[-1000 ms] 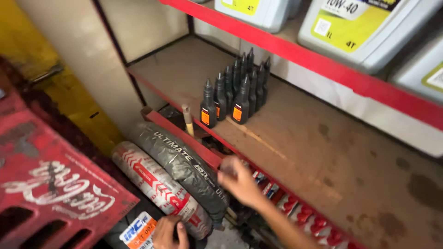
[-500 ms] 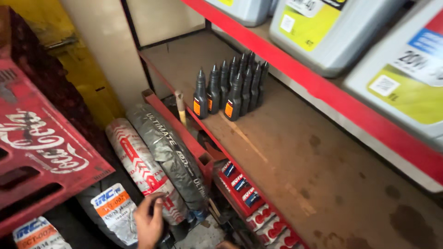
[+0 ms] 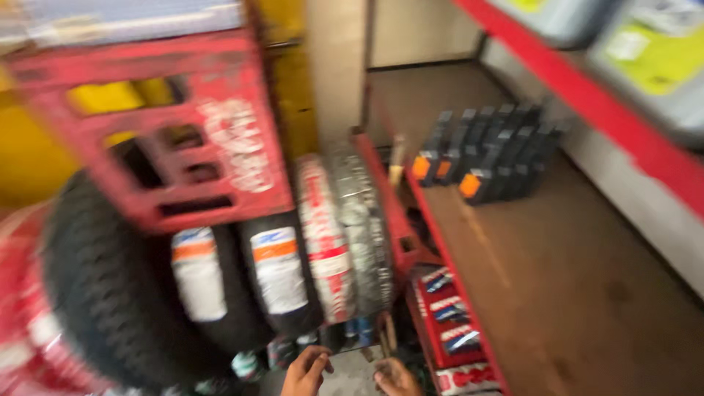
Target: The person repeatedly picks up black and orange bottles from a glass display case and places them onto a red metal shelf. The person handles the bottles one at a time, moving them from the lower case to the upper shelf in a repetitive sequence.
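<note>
below the wrapped tyres [image 3: 323, 242], both hands [image 3: 306, 370] now together, lower than before, grip state unclear

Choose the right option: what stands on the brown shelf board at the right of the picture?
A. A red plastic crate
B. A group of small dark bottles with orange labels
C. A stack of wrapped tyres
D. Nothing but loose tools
B: a cluster of small dark bottles with orange labels stands at the back of the brown shelf board, while the wrapped tyres and the red crate are off it, to the left.
</note>
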